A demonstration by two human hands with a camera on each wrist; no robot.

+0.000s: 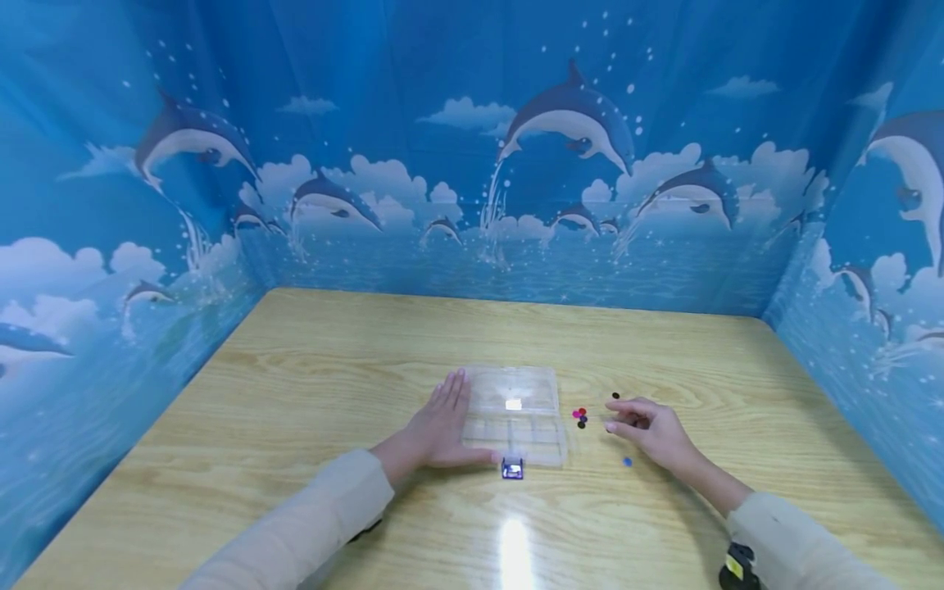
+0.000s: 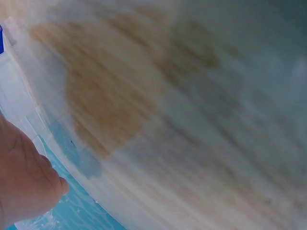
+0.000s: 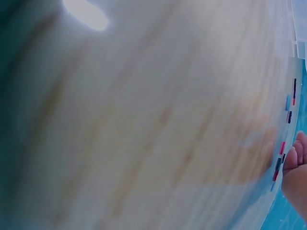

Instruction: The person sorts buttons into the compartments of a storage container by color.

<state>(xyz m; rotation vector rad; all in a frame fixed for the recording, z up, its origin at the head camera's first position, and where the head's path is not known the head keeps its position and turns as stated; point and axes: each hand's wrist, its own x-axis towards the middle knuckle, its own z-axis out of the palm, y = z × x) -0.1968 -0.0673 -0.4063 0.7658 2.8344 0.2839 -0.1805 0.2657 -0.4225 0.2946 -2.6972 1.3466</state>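
A clear plastic compartment box (image 1: 516,412) lies on the table, its lid folded back. My left hand (image 1: 442,422) rests along the box's left side, fingers straight, its thumb reaching along the front edge. That thumb tip is close to a small purple-framed piece (image 1: 512,468) at the box's front. To the right of the box, my right hand (image 1: 656,430) hovers low, thumb and index finger curved with a gap between them. A tiny dark piece shows right at the thumb tip. Nearest it are a black disc (image 1: 615,396) and a blue disc (image 1: 628,462).
A small cluster of red, pink and dark discs (image 1: 582,413) sits between the box and my right hand. The wood-grain table (image 1: 354,360) is enclosed at the back and sides by a blue dolphin-print curtain (image 1: 413,164).
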